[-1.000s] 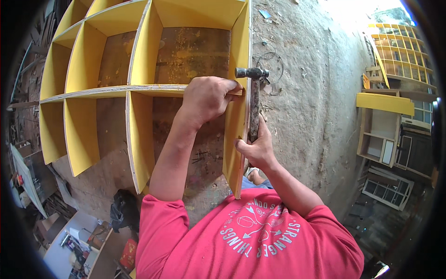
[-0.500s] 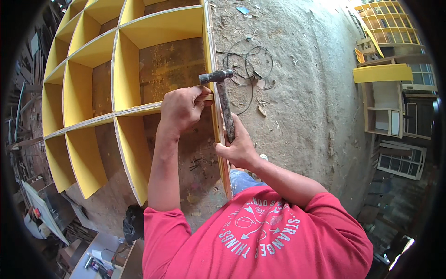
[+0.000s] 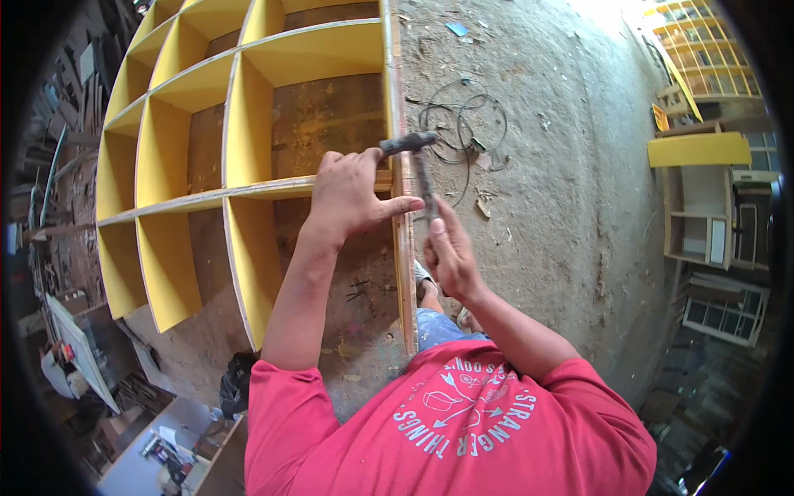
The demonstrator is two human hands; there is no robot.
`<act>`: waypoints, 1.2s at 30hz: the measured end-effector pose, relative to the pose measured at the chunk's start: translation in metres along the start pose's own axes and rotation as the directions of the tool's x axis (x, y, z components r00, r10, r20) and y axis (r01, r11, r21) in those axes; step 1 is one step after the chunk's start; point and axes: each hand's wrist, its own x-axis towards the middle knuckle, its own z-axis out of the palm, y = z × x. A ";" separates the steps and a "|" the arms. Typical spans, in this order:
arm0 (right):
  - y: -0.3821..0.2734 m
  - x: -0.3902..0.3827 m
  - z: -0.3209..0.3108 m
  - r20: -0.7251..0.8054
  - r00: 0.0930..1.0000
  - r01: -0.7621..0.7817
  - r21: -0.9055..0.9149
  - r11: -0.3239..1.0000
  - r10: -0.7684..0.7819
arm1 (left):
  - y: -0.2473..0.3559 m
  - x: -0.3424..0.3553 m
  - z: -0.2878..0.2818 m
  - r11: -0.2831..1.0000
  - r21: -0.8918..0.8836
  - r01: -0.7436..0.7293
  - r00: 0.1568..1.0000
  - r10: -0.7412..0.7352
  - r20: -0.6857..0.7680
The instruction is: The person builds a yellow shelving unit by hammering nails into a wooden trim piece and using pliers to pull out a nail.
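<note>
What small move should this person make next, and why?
Perhaps draw the left hand back: its thumb crosses the edge of the yellow shelf unit's side board and appears close to the hammer in the right hand.

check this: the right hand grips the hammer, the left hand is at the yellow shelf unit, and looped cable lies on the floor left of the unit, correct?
Not quite: the head view shows the looped cable on the floor right of the yellow shelf unit, not left. The right hand grips the hammer, with the left hand at the unit.
</note>
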 end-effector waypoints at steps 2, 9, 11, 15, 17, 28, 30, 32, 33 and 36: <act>-0.005 0.001 -0.025 -0.053 0.983 0.142 -0.380 0.914 -0.175 | 0.002 -0.002 -0.004 0.999 0.007 0.042 0.999 -0.042 0.009; -0.091 -0.021 -0.045 0.073 0.935 0.237 -0.855 0.460 -0.346 | -0.010 0.000 0.004 0.998 -0.033 0.048 0.997 -0.046 0.056; -0.094 -0.024 -0.045 0.331 0.827 0.451 -0.873 0.185 -0.455 | -0.012 -0.003 0.007 1.000 0.004 -0.001 1.000 0.001 0.014; -0.093 -0.035 -0.033 0.260 0.848 0.399 -0.887 0.234 -0.461 | -0.013 0.001 0.004 1.000 0.006 0.007 0.998 -0.007 0.056; -0.087 -0.026 -0.031 0.348 0.862 0.420 -0.897 0.136 -0.368 | -0.014 -0.002 0.008 1.000 0.001 -0.004 1.000 0.004 0.028; -0.090 -0.031 -0.020 0.247 0.815 0.409 -0.886 0.218 -0.525 | -0.018 -0.002 0.017 0.998 -0.022 -0.061 0.994 0.059 -0.092; -0.082 -0.027 -0.022 0.209 0.904 0.302 -0.930 0.211 -0.374 | -0.016 0.000 0.013 0.999 -0.010 -0.050 0.997 0.049 -0.067; -0.083 -0.028 -0.026 0.168 0.965 0.203 -0.965 0.167 -0.201 | -0.013 -0.002 0.015 0.999 -0.013 -0.043 0.998 0.042 -0.053; -0.083 -0.026 -0.028 0.161 0.965 0.198 -0.965 0.170 -0.208 | -0.013 -0.003 0.014 1.000 -0.013 -0.024 0.999 0.023 -0.040; -0.067 -0.025 -0.040 0.283 0.862 0.410 -0.878 0.248 -0.421 | -0.013 -0.002 0.006 1.000 -0.029 0.007 0.999 -0.006 0.033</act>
